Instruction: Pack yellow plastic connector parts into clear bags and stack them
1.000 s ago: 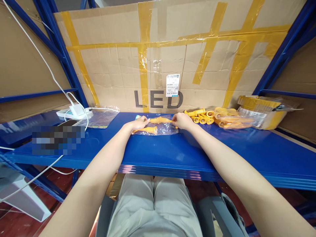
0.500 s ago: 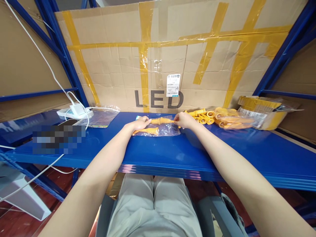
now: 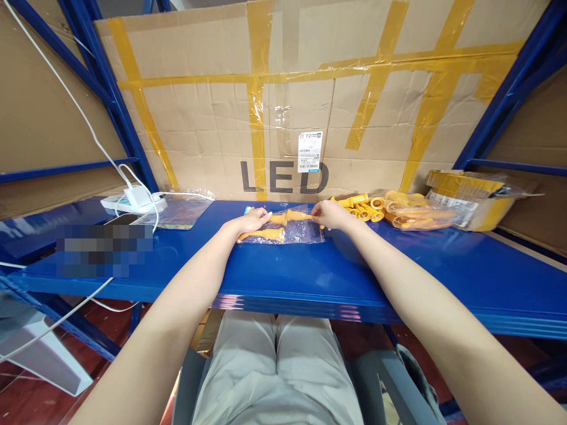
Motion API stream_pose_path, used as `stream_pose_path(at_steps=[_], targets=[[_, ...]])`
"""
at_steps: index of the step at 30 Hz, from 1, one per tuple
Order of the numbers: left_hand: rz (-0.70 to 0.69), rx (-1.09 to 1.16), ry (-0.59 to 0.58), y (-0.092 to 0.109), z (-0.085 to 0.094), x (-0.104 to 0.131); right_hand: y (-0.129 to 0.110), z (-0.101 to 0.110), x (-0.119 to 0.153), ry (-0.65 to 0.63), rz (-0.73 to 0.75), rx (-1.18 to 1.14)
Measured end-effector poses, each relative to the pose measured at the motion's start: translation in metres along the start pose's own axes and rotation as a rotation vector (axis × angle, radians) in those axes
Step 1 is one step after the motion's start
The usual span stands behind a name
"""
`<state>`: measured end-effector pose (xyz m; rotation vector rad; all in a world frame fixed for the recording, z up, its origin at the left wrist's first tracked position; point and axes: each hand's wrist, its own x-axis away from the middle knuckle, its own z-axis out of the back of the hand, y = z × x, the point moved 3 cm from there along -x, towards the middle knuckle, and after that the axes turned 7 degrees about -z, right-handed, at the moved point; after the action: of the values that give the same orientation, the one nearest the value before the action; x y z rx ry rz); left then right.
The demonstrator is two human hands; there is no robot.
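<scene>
A clear plastic bag (image 3: pixel 305 235) lies flat on the blue shelf top, with a yellow ribbed plastic handle (image 3: pixel 266 235) along its near side. Two more yellow handles lie end to end above that one. My left hand (image 3: pixel 250 222) is closed around the outer end of the left handle (image 3: pixel 279 219). My right hand (image 3: pixel 331 215) pinches the thin end of the right handle (image 3: pixel 297 215). Whether these two lie inside or on top of the bag I cannot tell, and the fingertips are partly hidden.
Right of my right hand is a pile of yellow handles (image 3: pixel 364 211), then a bagged bundle (image 3: pixel 419 213) and a taped carton (image 3: pixel 481 198). A charger on a power strip (image 3: pixel 137 200) and a blurred-out object (image 3: pixel 104 248) lie left. Cardboard (image 3: pixel 212 130) walls the back.
The two upper handles now show a slight step where their ends meet; the right one has shifted a little. Both hands stay almost where they were.
</scene>
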<state>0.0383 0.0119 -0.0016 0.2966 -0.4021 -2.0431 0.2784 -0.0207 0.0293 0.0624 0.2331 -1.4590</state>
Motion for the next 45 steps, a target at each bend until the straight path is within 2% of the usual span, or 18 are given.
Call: stream_pose_path(at_steps=[12,24,28,32,34,40,45], targets=[[-0.014,0.092,0.064,-0.002,0.0,-0.001,-0.001,0.004,0.004,-0.017,-0.004,-0.099],[0.048,0.148,0.103,0.005,0.002,0.008,-0.009,-0.005,0.004,-0.074,0.065,-0.178],[0.085,0.193,0.194,0.009,0.004,0.009,-0.014,-0.012,0.001,-0.005,0.065,-0.245],[0.121,0.302,0.264,0.007,0.004,0.007,-0.02,-0.024,-0.007,0.154,0.13,-0.46],[0.134,0.343,0.285,0.004,0.003,0.005,-0.021,-0.033,-0.01,0.171,0.141,-0.571],[0.148,0.383,0.352,-0.006,0.005,-0.002,-0.021,-0.052,-0.015,-0.007,0.024,-0.881],[0.132,0.374,0.363,-0.012,0.005,-0.005,-0.021,-0.049,-0.013,-0.107,-0.004,-0.923]])
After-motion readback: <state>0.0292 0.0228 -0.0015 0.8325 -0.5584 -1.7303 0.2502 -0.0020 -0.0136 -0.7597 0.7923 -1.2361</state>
